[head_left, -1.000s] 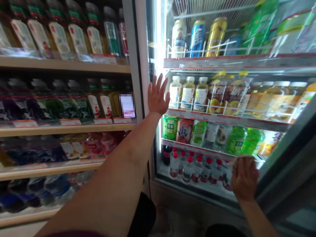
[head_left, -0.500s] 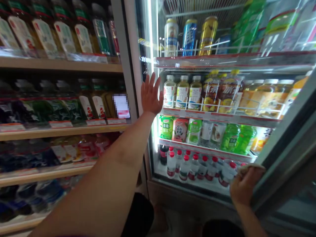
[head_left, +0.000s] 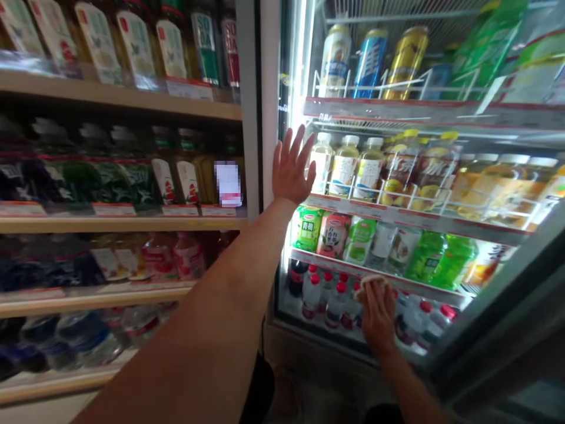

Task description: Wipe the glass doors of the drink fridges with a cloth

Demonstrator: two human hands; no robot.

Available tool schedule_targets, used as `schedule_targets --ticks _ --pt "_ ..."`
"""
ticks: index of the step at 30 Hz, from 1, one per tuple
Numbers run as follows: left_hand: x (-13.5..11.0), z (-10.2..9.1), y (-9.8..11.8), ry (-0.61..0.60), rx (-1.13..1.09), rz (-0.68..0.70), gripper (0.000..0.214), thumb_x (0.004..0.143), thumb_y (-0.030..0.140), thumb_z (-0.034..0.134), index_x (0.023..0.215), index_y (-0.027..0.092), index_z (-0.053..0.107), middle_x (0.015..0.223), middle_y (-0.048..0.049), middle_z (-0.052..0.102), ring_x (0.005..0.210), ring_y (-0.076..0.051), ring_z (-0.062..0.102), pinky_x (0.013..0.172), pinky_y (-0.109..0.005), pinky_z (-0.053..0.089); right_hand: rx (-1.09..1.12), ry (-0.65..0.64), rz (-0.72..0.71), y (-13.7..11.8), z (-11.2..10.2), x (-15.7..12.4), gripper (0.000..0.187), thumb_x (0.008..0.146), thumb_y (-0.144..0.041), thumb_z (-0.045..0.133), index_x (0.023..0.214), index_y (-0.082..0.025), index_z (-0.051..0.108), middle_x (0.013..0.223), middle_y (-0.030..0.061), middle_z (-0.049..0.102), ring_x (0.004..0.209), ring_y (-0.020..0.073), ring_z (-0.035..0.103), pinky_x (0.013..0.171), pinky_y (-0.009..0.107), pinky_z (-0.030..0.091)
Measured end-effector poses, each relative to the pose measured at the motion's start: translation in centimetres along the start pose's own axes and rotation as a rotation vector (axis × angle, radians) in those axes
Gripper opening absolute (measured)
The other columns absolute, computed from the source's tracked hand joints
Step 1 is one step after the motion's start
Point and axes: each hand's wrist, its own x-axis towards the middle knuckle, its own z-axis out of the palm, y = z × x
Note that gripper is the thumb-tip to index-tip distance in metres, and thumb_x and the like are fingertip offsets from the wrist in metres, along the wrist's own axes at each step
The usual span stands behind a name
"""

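Observation:
My left hand (head_left: 293,168) rests with fingers spread at the left edge of a lit drinks fridge, over its door frame and glass. Low in front of the fridge, my right hand (head_left: 378,315) presses a pale cloth (head_left: 373,281) flat to the glass door (head_left: 344,338). Its fingers stretch upward over the cloth, and part of the cloth is hidden under them. Behind the glass, close to my right hand, stand small red-capped bottles (head_left: 334,303). Tea bottles with white caps (head_left: 345,165) stand just right of my left hand, inside the fridge.
To the left, wooden shelves (head_left: 123,225) hold rows of bottled drinks. A grey post (head_left: 251,118) divides them from the fridge. Cans (head_left: 371,62) and green bottles (head_left: 426,256) fill other fridge shelves. A dark door frame (head_left: 498,294) slants along the right.
My right hand has slid the cloth leftward across the glass, away from the right door frame. My left hand stays at the left edge. The whole view has shifted slightly.

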Motion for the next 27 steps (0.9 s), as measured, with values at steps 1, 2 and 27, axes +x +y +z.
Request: schedule_targets --ticks 1,2,27 --pt "0.0 0.0 0.0 0.001 0.001 0.002 0.058 0.1 0.048 0.026 0.155 0.029 0.031 0.167 0.0023 0.022 0.157 -0.018 0.004 0.131 -0.046 0.005 0.005 -0.025 -0.029 -0.8 0.5 0.1 0.074 0.093 -0.007 0.044 0.16 -0.027 0.021 0.162 0.0044 0.033 0.155 0.0313 0.021 0.124 0.059 0.03" --pt "0.0 0.0 0.0 0.004 -0.004 0.006 0.058 0.1 0.048 0.025 0.155 0.029 0.031 0.167 0.0027 0.022 0.157 -0.018 0.004 0.131 -0.046 0.005 0.008 -0.039 -0.048 -1.6 1.1 0.1 0.074 0.093 -0.005 0.043 0.16 -0.028 0.021 0.162 0.0037 0.034 0.155 0.0306 0.021 0.124 0.058 0.029" --pt "0.1 -1.0 0.6 -0.028 0.026 -0.026 0.057 0.099 0.042 0.034 0.154 0.027 0.033 0.167 0.0039 0.02 0.157 -0.016 0.004 0.131 -0.049 0.01 0.322 -0.584 -0.568 -12.0 10.2 1.1 0.047 0.099 -0.019 0.048 0.146 -0.018 0.049 0.15 0.0041 0.053 0.147 0.0158 0.037 0.122 0.036 0.035"
